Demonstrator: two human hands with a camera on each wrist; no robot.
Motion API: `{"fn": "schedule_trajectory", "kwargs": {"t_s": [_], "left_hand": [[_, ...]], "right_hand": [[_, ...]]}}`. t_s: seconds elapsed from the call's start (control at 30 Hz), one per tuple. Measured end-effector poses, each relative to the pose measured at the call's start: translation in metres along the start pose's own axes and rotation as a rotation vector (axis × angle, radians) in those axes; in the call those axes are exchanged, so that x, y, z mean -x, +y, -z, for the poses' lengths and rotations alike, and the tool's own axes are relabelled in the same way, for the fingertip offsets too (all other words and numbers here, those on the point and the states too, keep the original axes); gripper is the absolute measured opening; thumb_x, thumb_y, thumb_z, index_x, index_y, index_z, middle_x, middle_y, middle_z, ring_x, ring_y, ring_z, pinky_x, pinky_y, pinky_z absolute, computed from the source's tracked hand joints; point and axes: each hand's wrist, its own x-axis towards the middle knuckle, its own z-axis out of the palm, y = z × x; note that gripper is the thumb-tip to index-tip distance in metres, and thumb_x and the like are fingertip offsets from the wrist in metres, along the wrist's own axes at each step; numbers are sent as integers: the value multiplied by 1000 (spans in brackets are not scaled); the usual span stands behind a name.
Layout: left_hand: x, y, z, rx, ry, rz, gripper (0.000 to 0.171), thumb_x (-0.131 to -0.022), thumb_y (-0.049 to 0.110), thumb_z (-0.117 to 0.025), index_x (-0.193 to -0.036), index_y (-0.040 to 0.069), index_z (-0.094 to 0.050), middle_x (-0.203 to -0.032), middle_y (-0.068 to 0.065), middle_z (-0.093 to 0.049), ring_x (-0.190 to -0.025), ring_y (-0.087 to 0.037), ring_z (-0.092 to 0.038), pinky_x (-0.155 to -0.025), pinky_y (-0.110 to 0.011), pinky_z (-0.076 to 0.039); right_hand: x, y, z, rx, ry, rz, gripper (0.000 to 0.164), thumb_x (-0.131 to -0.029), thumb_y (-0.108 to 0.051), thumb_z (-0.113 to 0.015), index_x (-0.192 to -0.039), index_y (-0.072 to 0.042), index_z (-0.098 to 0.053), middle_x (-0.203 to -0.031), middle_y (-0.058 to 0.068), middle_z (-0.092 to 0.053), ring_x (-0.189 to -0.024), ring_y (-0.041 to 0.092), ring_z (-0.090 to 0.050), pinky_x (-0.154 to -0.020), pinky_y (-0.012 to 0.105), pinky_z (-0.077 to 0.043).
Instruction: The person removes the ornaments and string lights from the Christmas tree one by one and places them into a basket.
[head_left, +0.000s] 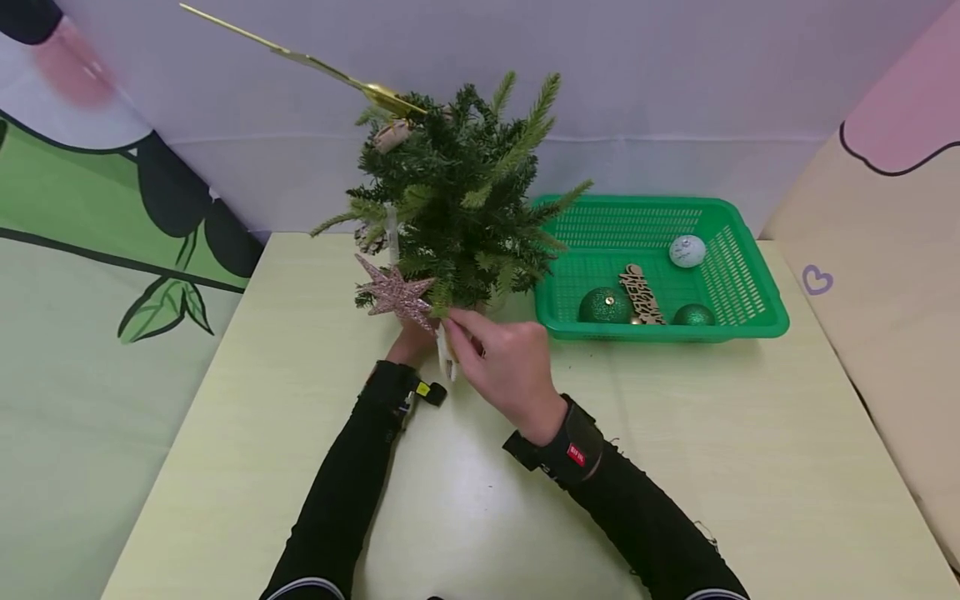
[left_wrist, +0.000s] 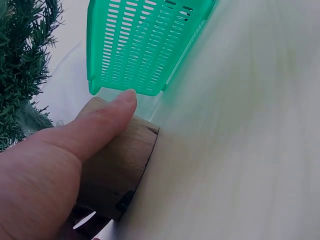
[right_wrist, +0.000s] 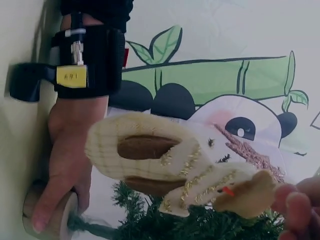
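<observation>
My left hand (left_wrist: 50, 165) holds the wooden base (left_wrist: 117, 170) of a small artificial Christmas tree (head_left: 457, 200), its thumb lying along the curved side. In the head view that hand is mostly hidden behind a pink glitter star (head_left: 397, 293) on the tree's lower front. With thumb and fingertips, my right hand (head_left: 513, 367) pinches the top of a cream fabric figure ornament (right_wrist: 150, 155) with gold trim and an orange bit near its tan end. Seen from the head, the ornament hangs edge-on below the low front branches, beside the star.
Right of the tree stands a green plastic basket (head_left: 735, 331) holding green glitter balls (head_left: 604, 306), a white ball (head_left: 687, 251) and a wooden lettering ornament (head_left: 641, 296). A long gold ornament (head_left: 330, 73) juts out from the treetop to the upper left.
</observation>
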Motion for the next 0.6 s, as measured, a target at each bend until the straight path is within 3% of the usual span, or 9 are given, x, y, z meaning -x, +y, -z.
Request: {"fn": "schedule_trajectory", "kwargs": {"t_s": [0.07, 0.1, 0.13, 0.17, 0.23, 0.33, 0.4, 0.47, 0.6], "left_hand": [[-11, -28, -13, -38, 4, 1, 43, -96, 45, -69, -124, 12, -70, -123, -9, -69, -111, -24, -62, -103, -42, -48], [-12, -31, -15, -77, 11, 1, 41, -98, 45, -65, -123, 13, -69, -123, -9, -69, -113, -25, -62, -104, -42, -48], [-9, -22, -11, -76, 6, 5, 40, -99, 45, -65, -123, 13, -69, -125, -9, -68, -114, -25, -61, -106, -43, -47], [-4, -6, -4, -106, 9, -27, 38, -101, 48, -61, -116, 14, -70, -121, -7, -69, -113, -23, -62, -105, -42, -47], [13, 48, 16, -168, 19, -74, 35, -102, 49, -56, -105, 18, -72, -113, -7, -71, -107, -26, -64, -99, -45, -48], [33, 122, 45, -218, -39, -76, 35, -105, 39, -54, -96, 11, -73, -108, -13, -72, -105, -30, -65, -101, -47, -48], [37, 141, 52, -274, -33, -112, 36, -107, 36, -51, -91, 11, -72, -104, -12, -73, -102, -29, -66, -100, -43, -50], [34, 137, 51, -290, -31, -138, 39, -108, 36, -49, -84, 12, -70, -96, -10, -72, -94, -26, -66, -94, -41, -52], [18, 82, 29, -235, 89, -265, 39, -101, 48, -51, -70, 24, -55, -74, 3, -58, -71, -17, -49, -71, -37, -38]], "right_hand": [[0, 0, -2, 17, 15, 13, 9, -93, -10, -74, -96, -5, -81, -68, 1, -75, -37, 6, -45, -37, 19, -24], [0, 0, -2, 16, 17, 12, 8, -93, -10, -74, -95, -5, -80, -67, 1, -74, -37, 6, -47, -37, 19, -25], [0, 0, -3, 14, 17, 11, 7, -93, -10, -74, -94, -5, -80, -67, 1, -74, -39, 6, -49, -37, 19, -27], [0, 1, -4, 9, 14, 5, 7, -93, -9, -74, -94, -5, -79, -66, 1, -73, -40, 6, -52, -37, 18, -29], [0, 2, -5, -18, 9, -9, 6, -94, -8, -73, -93, -5, -77, -66, 0, -72, -44, 7, -57, -39, 17, -34], [1, 3, -5, -83, 15, -31, 5, -95, -6, -70, -95, -5, -74, -64, -1, -69, -49, 7, -59, -44, 16, -39], [2, 2, -5, -150, 28, -42, 5, -96, -6, -68, -96, -4, -72, -64, 0, -66, -50, 7, -57, -47, 15, -41], [1, 1, -3, -225, 45, -48, 5, -97, -5, -65, -96, -4, -70, -64, 1, -65, -50, 7, -55, -48, 14, -43], [0, -2, -1, -363, 63, -21, 12, -100, -8, -60, -94, -1, -67, -65, 4, -67, -49, 8, -57, -48, 13, -47]]}}
